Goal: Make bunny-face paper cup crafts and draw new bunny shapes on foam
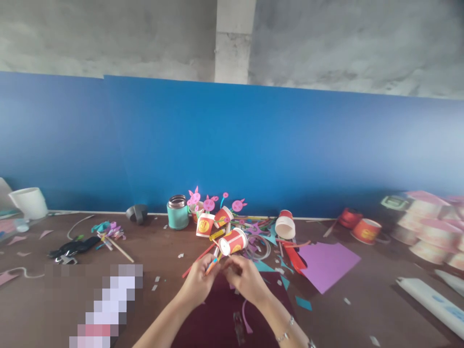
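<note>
The left hand (pixel 198 281) pinches a slim orange-and-blue piece (pixel 211 266) between thumb and forefinger; the right hand (pixel 248 279) has its fingers curled narrow just beside it, though whether they grip anything I cannot tell. The step in hand looks like close fingertip work on that piece; it seems to call for a light, steady pinch, with the right fingers kept near to support it.

The piece is thin, straight and tilted, its far end pointing up toward a red-and-white paper cup (pixel 235 240); that cup lies on its side just beyond the fingertips, its white base toward the person, with a small dark mark at the centre; whether a hand touches it is hidden.

Farther out, a coil of pale clear tubing (pixel 267 255) sits to the cup's right; an upright paper cup with a yellow print (pixel 205 225) stands behind, near pink paper animal faces (pixel 209 204) and a mint-green metal jar (pixel 178 215); a dark maroon sheet (pixel 217 309) lies under the hands; a purple paper sheet (pixel 328 263) lies to the right.
</note>
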